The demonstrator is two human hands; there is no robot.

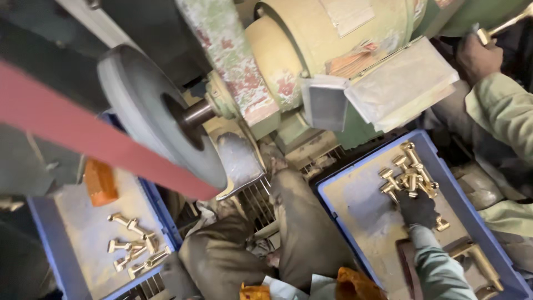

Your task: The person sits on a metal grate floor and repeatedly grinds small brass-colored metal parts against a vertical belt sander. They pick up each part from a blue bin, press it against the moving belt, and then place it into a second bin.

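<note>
The right hand (417,209), in a dark glove, is set down among the pile of brass fittings (408,173) in the blue crate on the right (444,166), fingers curled down over the nearest pieces; whether one is actually pinched can't be told, since the fingertips are buried in the heap. The left hand isn't seen anywhere in view. For a clean pick, probably best if just one fitting gets singled out by its stem rather than a tangle being scooped, since the T-shaped ends look like they'd hook each other. A second blue crate on the left (47,244) holds a looser scatter of brass pieces (136,249), well apart from the first pile. Between the crates, the grey polishing wheel (158,116) sits on the motor spindle with a red belt (83,133) running across in front of it, so sleeves and glove cuffs are better kept tight around there. A co-worker's hand (477,55) with a brass part is seen at top right, at the machine's far side.
</note>
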